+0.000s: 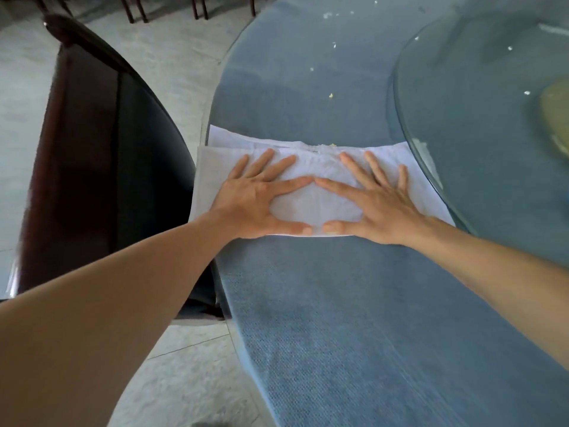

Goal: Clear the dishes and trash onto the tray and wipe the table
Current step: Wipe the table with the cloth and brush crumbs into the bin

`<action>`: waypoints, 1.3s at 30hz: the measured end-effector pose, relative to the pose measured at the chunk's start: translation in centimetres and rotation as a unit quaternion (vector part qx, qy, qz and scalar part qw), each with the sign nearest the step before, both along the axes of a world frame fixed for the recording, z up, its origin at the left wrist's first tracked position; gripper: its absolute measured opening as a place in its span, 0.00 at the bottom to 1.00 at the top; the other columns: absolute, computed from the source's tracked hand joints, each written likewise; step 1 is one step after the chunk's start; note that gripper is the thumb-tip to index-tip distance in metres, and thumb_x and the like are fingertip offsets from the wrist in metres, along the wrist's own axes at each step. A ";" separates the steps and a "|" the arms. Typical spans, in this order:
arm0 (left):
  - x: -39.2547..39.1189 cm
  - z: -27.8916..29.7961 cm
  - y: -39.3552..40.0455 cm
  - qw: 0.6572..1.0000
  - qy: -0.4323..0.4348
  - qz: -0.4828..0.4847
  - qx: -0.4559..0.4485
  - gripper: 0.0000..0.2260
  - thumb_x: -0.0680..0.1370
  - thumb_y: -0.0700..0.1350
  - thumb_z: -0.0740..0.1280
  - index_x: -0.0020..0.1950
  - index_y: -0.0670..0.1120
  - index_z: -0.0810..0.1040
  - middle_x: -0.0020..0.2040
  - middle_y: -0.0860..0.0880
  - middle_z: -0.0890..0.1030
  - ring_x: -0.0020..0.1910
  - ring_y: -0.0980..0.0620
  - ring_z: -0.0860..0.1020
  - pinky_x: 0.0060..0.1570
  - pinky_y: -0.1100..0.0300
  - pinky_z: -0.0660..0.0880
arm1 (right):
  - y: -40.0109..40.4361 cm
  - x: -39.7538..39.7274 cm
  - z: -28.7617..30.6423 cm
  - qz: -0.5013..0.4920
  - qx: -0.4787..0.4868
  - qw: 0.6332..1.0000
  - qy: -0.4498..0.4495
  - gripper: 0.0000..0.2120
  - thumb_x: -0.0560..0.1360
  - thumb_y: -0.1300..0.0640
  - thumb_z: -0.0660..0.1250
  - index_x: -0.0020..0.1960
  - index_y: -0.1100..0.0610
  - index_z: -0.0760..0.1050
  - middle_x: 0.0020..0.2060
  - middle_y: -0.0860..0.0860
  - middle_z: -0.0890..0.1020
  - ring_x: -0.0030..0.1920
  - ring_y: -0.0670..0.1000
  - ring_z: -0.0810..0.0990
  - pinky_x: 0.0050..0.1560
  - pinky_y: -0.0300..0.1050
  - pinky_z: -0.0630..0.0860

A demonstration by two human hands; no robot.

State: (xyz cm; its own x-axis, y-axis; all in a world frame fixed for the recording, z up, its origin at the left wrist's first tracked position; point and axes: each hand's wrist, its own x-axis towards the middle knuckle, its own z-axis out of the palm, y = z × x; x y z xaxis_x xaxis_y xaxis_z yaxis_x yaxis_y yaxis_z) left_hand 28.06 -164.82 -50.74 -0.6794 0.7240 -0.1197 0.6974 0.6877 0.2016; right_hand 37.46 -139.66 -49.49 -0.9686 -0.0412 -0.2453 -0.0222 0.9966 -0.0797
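Fingers (271,163) of both hands lie straight and spread, pressing a white cloth (317,204) flat on the tabletop (338,318) near its edge. It looks soft, thin and light, so it may bunch up. Flat palms should push it best toward the crumbs (331,95).

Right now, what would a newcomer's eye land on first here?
Both hands, left hand and right hand, press flat on a white cloth at the blue table's near-left edge. Beyond it, white crumbs dot the surface, and a dark chair stands left.
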 end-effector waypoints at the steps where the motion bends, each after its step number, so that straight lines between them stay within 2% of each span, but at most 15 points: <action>1: -0.8 -0.1 0.0 1.000 0.001 -0.008 0.001 0.42 0.64 0.84 0.51 0.76 0.76 0.44 0.82 0.63 0.42 0.81 0.55 0.37 0.79 0.44 0.37 | -0.1 -0.5 -0.1 -0.007 -0.001 1.000 0.003 0.39 0.65 0.14 0.47 0.73 0.17 0.38 0.82 0.40 0.34 0.82 0.56 0.32 0.72 0.82 0.41; 4: -4.2 0.3 0.2 1.000 -0.002 -0.028 0.004 0.42 0.64 0.84 0.52 0.76 0.76 0.46 0.82 0.64 0.42 0.81 0.57 0.36 0.79 0.45 0.37 | -0.5 -2.4 -0.3 -0.039 -0.008 0.999 0.021 0.41 0.60 0.11 0.40 0.72 0.17 0.38 0.82 0.40 0.34 0.83 0.57 0.33 0.71 0.83 0.42; 7: -7.2 0.5 0.5 0.999 -0.008 -0.048 0.001 0.43 0.63 0.85 0.51 0.76 0.76 0.46 0.82 0.64 0.42 0.81 0.56 0.37 0.79 0.45 0.37 | -0.8 -4.4 -0.4 -0.058 -0.005 0.998 0.027 0.42 0.59 0.11 0.39 0.72 0.17 0.38 0.82 0.39 0.35 0.83 0.57 0.35 0.71 0.83 0.43; 11: -7.8 0.0 0.6 0.999 -0.006 -0.053 -0.001 0.43 0.63 0.85 0.51 0.76 0.76 0.44 0.82 0.64 0.41 0.81 0.56 0.36 0.79 0.43 0.37 | -0.9 -4.5 -0.5 -0.066 0.003 0.997 0.032 0.40 0.63 0.13 0.43 0.73 0.18 0.38 0.82 0.40 0.35 0.83 0.58 0.35 0.71 0.83 0.43; 14: -7.2 0.6 1.0 0.999 -0.031 -0.037 -0.018 0.44 0.63 0.84 0.51 0.76 0.75 0.42 0.81 0.63 0.36 0.80 0.54 0.32 0.77 0.39 0.35 | -1.1 -4.5 -0.1 -0.067 -0.001 0.998 0.021 0.40 0.65 0.13 0.47 0.73 0.18 0.38 0.82 0.40 0.33 0.82 0.57 0.33 0.71 0.82 0.41; 17: -6.1 0.7 1.5 0.998 -0.058 -0.010 -0.016 0.46 0.62 0.85 0.50 0.77 0.73 0.40 0.80 0.61 0.32 0.79 0.50 0.28 0.75 0.36 0.32 | -0.8 -4.8 0.3 -0.062 -0.003 0.998 0.009 0.41 0.63 0.13 0.45 0.73 0.18 0.38 0.81 0.39 0.32 0.82 0.55 0.31 0.72 0.81 0.38; 21: -5.7 0.0 1.4 1.000 -0.004 0.003 -0.001 0.44 0.62 0.86 0.44 0.76 0.74 0.38 0.82 0.59 0.34 0.80 0.49 0.31 0.76 0.36 0.34 | -0.6 -5.0 0.2 -0.057 -0.005 0.998 0.018 0.41 0.62 0.12 0.43 0.72 0.18 0.37 0.82 0.40 0.33 0.82 0.56 0.31 0.72 0.80 0.37; 25: -6.4 0.1 1.8 1.000 -0.004 0.000 -0.003 0.42 0.64 0.86 0.45 0.76 0.75 0.39 0.82 0.60 0.35 0.81 0.49 0.33 0.76 0.37 0.36 | -0.7 -5.4 0.2 -0.068 -0.005 0.997 0.022 0.41 0.63 0.12 0.45 0.72 0.17 0.38 0.82 0.40 0.34 0.82 0.56 0.33 0.72 0.81 0.40; 31: -10.6 0.6 2.7 0.999 0.002 -0.028 -0.019 0.44 0.60 0.86 0.41 0.75 0.76 0.38 0.82 0.61 0.36 0.81 0.50 0.34 0.77 0.38 0.36 | -0.8 -8.0 0.0 -0.109 -0.008 0.994 0.029 0.41 0.61 0.11 0.44 0.71 0.16 0.38 0.83 0.40 0.36 0.83 0.56 0.35 0.72 0.81 0.41; 39: -18.7 0.4 4.5 0.997 0.017 -0.069 -0.016 0.42 0.63 0.86 0.46 0.74 0.77 0.38 0.81 0.63 0.38 0.81 0.52 0.36 0.78 0.40 0.38 | -0.2 -14.0 0.0 -0.157 -0.017 0.987 0.028 0.39 0.64 0.13 0.49 0.71 0.16 0.39 0.83 0.39 0.37 0.83 0.55 0.34 0.72 0.81 0.41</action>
State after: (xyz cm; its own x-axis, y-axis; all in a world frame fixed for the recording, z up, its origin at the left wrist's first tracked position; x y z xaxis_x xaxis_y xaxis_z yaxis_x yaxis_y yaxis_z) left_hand 9.34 -160.33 -50.32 -0.5782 0.8065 -0.1233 0.7912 0.5912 0.1563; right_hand 23.47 -139.83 -49.44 -0.9469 0.2566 -0.1939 0.2826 0.9516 -0.1208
